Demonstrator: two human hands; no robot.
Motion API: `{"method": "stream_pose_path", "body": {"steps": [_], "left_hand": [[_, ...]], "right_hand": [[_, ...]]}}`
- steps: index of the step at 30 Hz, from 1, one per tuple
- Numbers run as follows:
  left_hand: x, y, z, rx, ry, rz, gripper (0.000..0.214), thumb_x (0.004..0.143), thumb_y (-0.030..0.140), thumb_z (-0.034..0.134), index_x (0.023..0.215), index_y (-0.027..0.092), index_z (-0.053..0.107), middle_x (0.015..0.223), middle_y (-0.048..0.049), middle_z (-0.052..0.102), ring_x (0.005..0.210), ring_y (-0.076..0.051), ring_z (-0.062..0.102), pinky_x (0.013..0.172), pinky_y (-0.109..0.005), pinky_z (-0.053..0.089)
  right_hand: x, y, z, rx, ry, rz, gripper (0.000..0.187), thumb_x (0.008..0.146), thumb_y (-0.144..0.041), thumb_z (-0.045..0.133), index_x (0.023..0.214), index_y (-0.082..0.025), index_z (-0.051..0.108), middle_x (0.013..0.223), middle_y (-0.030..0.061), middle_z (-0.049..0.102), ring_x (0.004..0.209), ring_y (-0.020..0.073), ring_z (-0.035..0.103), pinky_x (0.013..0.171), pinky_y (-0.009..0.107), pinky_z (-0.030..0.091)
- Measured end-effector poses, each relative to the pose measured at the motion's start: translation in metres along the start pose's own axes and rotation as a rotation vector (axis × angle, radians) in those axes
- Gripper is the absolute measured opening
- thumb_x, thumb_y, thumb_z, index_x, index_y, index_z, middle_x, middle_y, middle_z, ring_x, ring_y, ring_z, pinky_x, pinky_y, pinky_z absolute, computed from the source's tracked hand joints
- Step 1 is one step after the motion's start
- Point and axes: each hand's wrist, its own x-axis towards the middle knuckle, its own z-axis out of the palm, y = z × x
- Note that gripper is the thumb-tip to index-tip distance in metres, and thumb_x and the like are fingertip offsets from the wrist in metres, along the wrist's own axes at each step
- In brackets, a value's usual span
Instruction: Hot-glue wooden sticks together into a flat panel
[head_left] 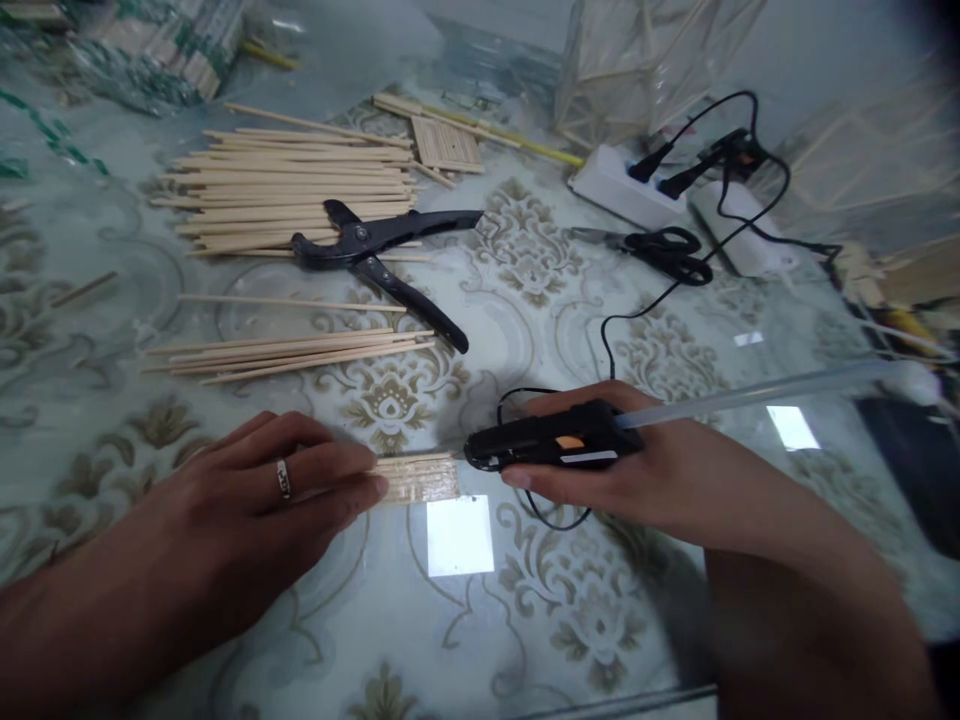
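Around the centre of the frame, the left hand (255, 500) pinches a flat strip of sticks (421, 480) between thumb and fingers, and the right hand (660, 465) grips a black glue gun (540, 440), nozzle by the strip's upper right corner. Its pale, glossy sticks seem already joined side by side; a small bundle (300, 355) at left centre and a larger pile (292, 180) at upper left lie loose.

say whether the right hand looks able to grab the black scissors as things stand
Probably not: the right hand is wrapped around the black glue gun, so it would likely have to put that down first. Otherwise only a thin black cord runs between hand and scissors.
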Motion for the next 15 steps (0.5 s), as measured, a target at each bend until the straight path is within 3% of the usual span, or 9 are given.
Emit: {"method": "stream_pose_path", "body": {"steps": [8, 15], "left_hand": [[-0.0003, -0.0003, -0.0013, 0.006, -0.013, -0.038, 0.035, 0.109, 0.007, 0.052, 0.134, 0.023, 0.071, 0.13, -0.003, 0.082, 0.117, -0.021, 0.073, 0.095, -0.036, 0.066], [0.0031, -0.001, -0.0023, 0.005, 0.013, -0.021, 0.033, 0.108, 0.005, 0.054, 0.132, 0.021, 0.071, 0.127, -0.0012, 0.082, 0.115, -0.018, 0.073, 0.094, -0.031, 0.065]], "right_hand": [[-0.0003, -0.0054, -0.002, -0.065, -0.025, 0.03, 0.018, 0.091, -0.047, 0.079, 0.084, -0.03, 0.08, 0.077, -0.0018, 0.079, 0.068, 0.0226, 0.074, 0.062, 0.033, 0.06], [0.0005, -0.0004, -0.0025, 0.008, -0.025, 0.006, 0.025, 0.089, -0.054, 0.083, 0.082, -0.029, 0.08, 0.071, -0.0016, 0.076, 0.062, 0.0211, 0.07, 0.055, 0.032, 0.055]]}}
